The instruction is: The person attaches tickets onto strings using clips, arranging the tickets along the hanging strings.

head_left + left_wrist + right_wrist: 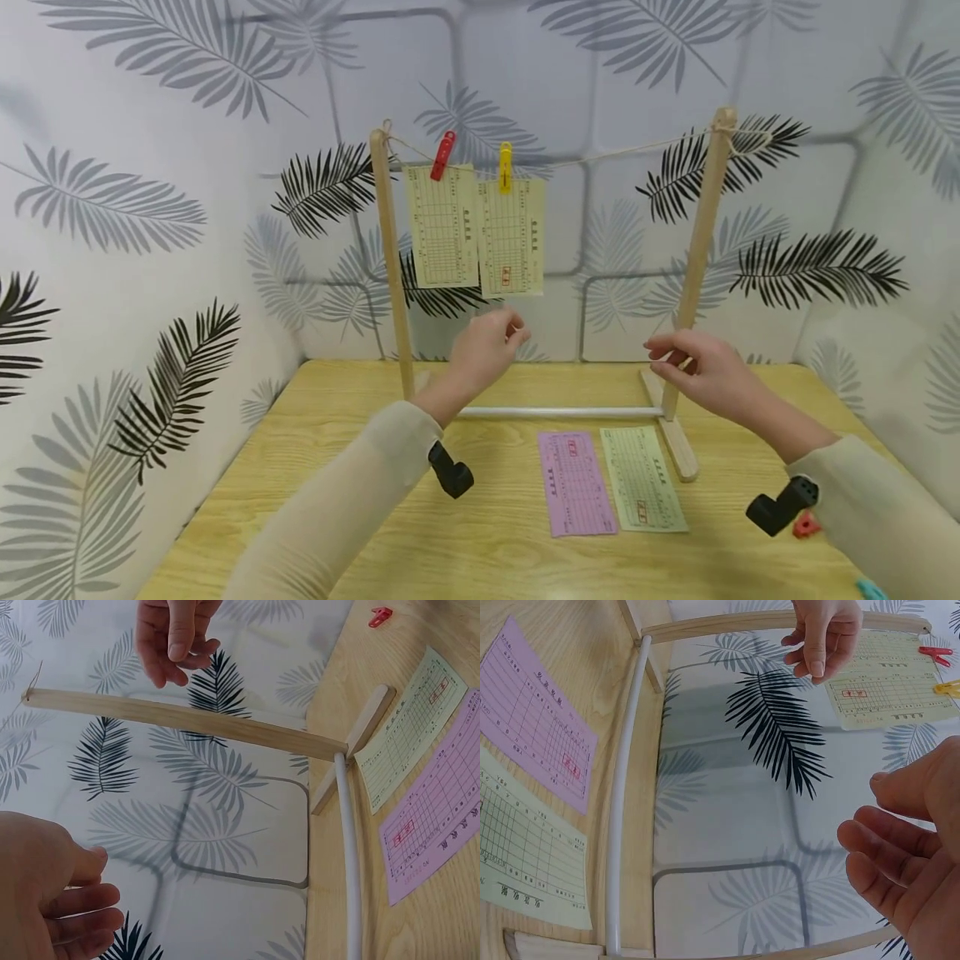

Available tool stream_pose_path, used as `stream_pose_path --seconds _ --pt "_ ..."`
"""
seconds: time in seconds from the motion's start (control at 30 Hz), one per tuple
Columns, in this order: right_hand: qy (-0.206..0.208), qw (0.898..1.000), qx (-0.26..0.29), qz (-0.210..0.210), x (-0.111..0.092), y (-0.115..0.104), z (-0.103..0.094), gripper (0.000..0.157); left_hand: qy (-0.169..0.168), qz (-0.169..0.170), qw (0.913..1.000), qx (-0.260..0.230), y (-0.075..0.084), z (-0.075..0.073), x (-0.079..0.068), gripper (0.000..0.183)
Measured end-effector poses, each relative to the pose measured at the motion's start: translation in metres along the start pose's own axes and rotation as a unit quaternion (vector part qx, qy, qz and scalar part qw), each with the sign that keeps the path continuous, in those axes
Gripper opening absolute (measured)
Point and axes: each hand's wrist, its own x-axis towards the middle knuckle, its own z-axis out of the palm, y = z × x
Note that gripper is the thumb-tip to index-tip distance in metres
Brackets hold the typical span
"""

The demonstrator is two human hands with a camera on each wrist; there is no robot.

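My left hand (489, 343) hovers just below two pale yellow paper slips, its fingers loosely bent around nothing. One slip (442, 233) hangs from the string under a red clothespin (443, 156); beside it another slip (512, 242) hangs under a yellow clothespin (506, 168). In front of the right wooden post (699, 242) is my right hand (701, 367), fingers relaxed and also without anything in them. On the table below lie a pink slip (576, 487) and a pale green slip (643, 479), side by side.
The string (630, 153) runs between the left post (392, 258) and the right one. A white rod (562, 412) joins the posts low down. A red clothespin (806, 525) and a teal object (870, 590) lie at the table's right, near my sleeve. Leaf-patterned wall covering stands behind.
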Motion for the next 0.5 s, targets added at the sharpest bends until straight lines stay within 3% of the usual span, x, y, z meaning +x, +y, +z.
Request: stream_pose_path --seconds 0.3,0.5 --pt "-0.022 0.999 -0.004 0.045 -0.027 0.005 -0.006 0.02 -0.019 -0.006 0.9996 -0.019 -0.004 0.023 -0.006 0.02" --pt "-0.011 0.999 -0.005 0.038 -0.044 0.014 -0.007 0.021 -0.03 -0.003 0.9991 -0.03 -0.007 0.037 -0.009 0.02"
